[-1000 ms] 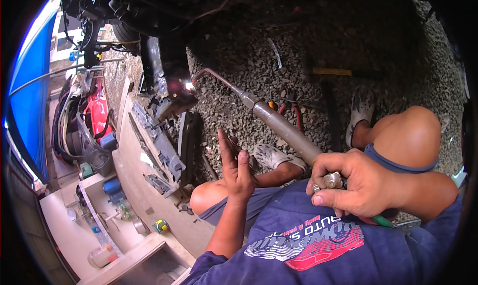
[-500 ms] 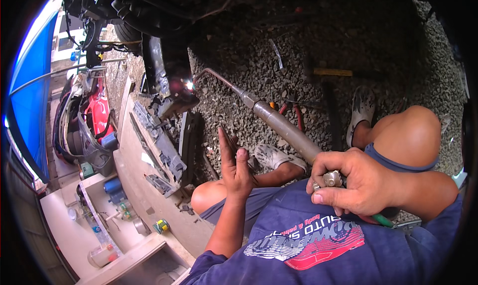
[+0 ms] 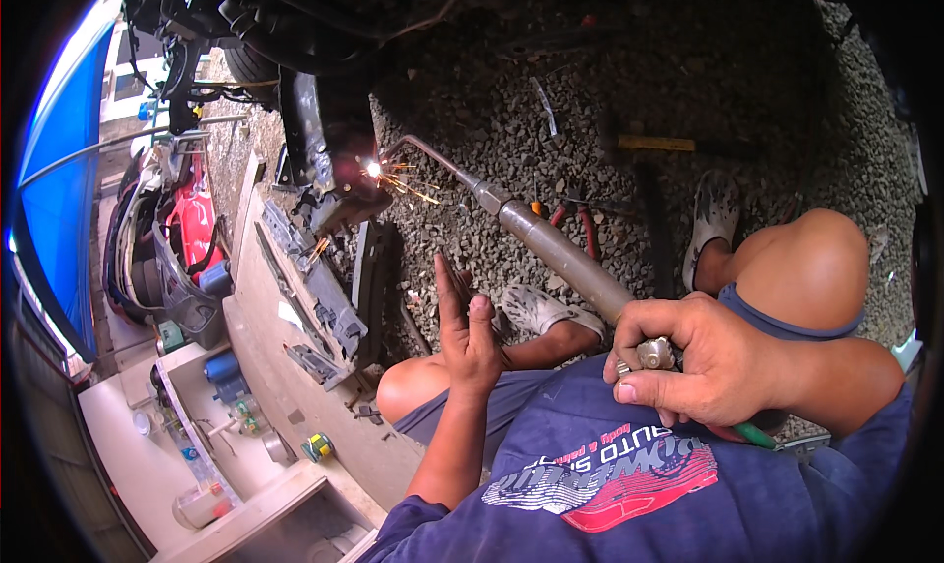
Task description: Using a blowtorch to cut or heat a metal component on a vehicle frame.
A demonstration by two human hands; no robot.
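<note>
My right hand [image 3: 703,356] is closed around the valve end of a long brass-coloured gas torch [image 3: 560,253]. The torch slants up to the left, and its thin bent tip comes close to a metal car body part [image 3: 356,206]. A bright white spot glows on that metal, throwing orange sparks to the right. My left hand [image 3: 468,339] is raised in front of my left knee, fingers stretched and thumb up, apart from the torch. Green and red hose ends [image 3: 752,435] show below my right wrist.
Red-handled pliers [image 3: 588,231] and a yellow-handled tool [image 3: 657,143] lie on the gravel. Broken grey plastic parts [image 3: 329,302] lie left of the hot metal. A white shelf unit [image 3: 265,509] stands at lower left, and a red and grey bumper pile [image 3: 197,219] behind.
Orange sparks now fly from the glowing spot, which looks brighter and larger. My hands and the torch have barely moved.
</note>
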